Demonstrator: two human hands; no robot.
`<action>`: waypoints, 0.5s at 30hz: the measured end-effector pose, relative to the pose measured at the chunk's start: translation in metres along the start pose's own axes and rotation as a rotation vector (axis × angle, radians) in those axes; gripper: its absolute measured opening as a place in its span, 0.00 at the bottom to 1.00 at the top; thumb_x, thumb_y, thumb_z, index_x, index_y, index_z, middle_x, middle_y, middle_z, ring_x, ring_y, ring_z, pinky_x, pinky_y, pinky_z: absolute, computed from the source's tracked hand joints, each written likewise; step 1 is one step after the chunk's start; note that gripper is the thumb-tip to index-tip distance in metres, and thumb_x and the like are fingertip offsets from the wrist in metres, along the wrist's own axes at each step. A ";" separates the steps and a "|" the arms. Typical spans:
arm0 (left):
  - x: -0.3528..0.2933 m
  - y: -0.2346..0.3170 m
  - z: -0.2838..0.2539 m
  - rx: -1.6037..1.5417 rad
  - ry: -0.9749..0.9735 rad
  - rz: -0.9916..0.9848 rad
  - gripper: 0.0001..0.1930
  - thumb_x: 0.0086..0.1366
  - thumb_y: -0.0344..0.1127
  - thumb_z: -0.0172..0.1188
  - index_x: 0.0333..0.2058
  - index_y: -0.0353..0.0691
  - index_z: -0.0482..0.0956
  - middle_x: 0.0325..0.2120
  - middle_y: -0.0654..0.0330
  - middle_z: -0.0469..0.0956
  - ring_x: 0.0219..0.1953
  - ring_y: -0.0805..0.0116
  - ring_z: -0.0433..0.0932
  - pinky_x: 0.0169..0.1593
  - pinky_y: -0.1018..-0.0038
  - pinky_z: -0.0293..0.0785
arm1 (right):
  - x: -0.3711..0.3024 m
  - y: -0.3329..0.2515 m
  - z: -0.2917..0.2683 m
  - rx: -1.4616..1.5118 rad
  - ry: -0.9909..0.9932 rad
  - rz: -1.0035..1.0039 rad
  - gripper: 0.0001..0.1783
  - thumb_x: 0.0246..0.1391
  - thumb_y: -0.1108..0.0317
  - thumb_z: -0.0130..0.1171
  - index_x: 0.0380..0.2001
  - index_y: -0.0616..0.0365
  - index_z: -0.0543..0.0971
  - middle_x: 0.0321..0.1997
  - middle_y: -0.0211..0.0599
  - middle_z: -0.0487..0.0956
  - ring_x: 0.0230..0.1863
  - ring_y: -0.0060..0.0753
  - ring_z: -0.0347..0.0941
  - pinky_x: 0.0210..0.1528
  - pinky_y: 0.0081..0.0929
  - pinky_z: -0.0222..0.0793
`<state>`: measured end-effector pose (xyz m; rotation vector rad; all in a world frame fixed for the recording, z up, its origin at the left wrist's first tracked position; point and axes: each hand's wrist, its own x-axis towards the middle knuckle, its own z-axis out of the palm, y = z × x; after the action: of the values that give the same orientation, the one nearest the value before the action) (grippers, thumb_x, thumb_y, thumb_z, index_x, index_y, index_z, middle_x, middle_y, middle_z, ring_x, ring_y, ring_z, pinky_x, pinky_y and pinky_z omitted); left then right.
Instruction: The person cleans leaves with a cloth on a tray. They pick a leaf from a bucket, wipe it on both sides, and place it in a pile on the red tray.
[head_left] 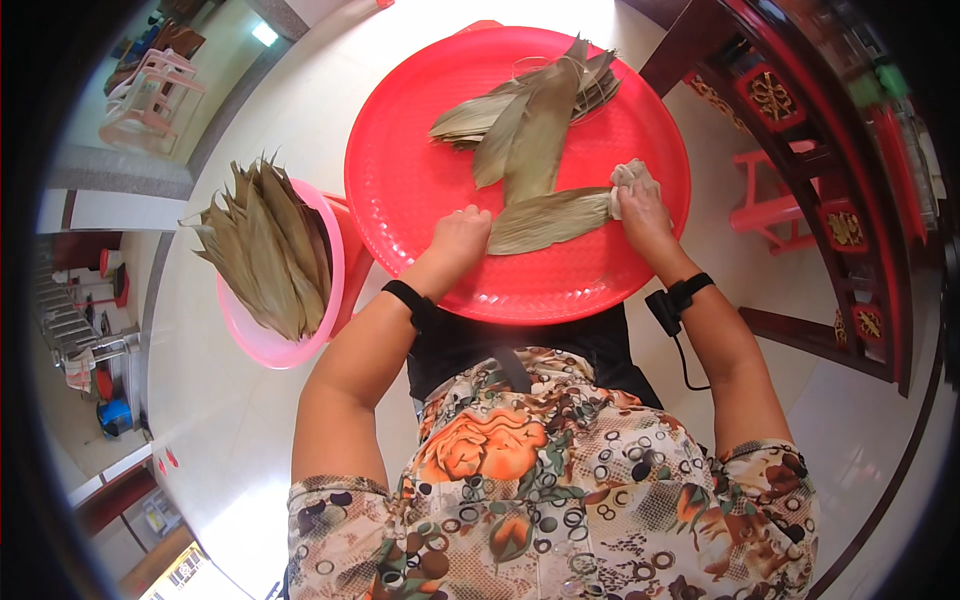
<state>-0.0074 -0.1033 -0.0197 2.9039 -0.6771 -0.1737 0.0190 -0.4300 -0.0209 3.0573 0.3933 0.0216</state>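
A long dried bamboo leaf [550, 221] lies stretched crosswise over the near half of a round red tray [405, 140]. Its left end is pinched in my left hand [462, 240], with the fingers closed. My right hand [648, 213] is closed around a crumpled whitish cloth [630, 174], which presses on the leaf's right end. Farther back on the tray rests a bundle of leaves [470, 117]. Some loose leaves [540, 140] lie across that bundle and reach down to the stretched one. My fingertips are partly hidden.
Left of the tray, a pink basin [262, 352] holds many upright leaves [275, 245]. Under the tray's left side shows a red stool [352, 240]. Carved dark-red wooden furniture [800, 130] stands at the right, near a red plastic stool [770, 212]. Pink chairs [150, 105] stand far left.
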 end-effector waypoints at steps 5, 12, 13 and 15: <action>0.006 0.016 0.010 0.162 -0.059 0.063 0.04 0.53 0.31 0.55 0.26 0.38 0.78 0.24 0.52 0.78 0.26 0.54 0.81 0.27 0.63 0.78 | 0.003 0.002 0.008 -0.092 0.045 -0.044 0.07 0.50 0.69 0.53 0.34 0.54 0.76 0.42 0.42 0.73 0.44 0.43 0.72 0.41 0.35 0.74; 0.013 0.022 -0.007 0.172 -0.191 0.109 0.06 0.51 0.28 0.55 0.25 0.38 0.81 0.24 0.49 0.79 0.27 0.53 0.82 0.28 0.63 0.78 | 0.002 0.004 0.022 -0.089 0.123 -0.009 0.08 0.49 0.68 0.53 0.33 0.53 0.77 0.40 0.40 0.74 0.42 0.41 0.72 0.42 0.36 0.73; 0.014 0.019 -0.010 0.117 -0.176 0.125 0.06 0.51 0.27 0.55 0.25 0.37 0.81 0.24 0.49 0.79 0.28 0.52 0.81 0.29 0.62 0.78 | 0.002 0.007 0.024 -0.076 0.158 -0.032 0.08 0.49 0.68 0.53 0.33 0.53 0.78 0.39 0.40 0.75 0.41 0.41 0.73 0.43 0.37 0.72; 0.013 0.014 -0.013 0.103 -0.138 0.135 0.05 0.51 0.27 0.56 0.25 0.38 0.81 0.24 0.50 0.80 0.29 0.53 0.81 0.30 0.62 0.78 | 0.002 0.006 0.024 -0.080 0.177 -0.031 0.08 0.48 0.68 0.53 0.32 0.53 0.78 0.38 0.41 0.75 0.40 0.42 0.73 0.44 0.38 0.71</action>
<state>0.0002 -0.1204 -0.0055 2.9502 -0.9271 -0.3355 0.0228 -0.4371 -0.0442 2.9785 0.4377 0.3012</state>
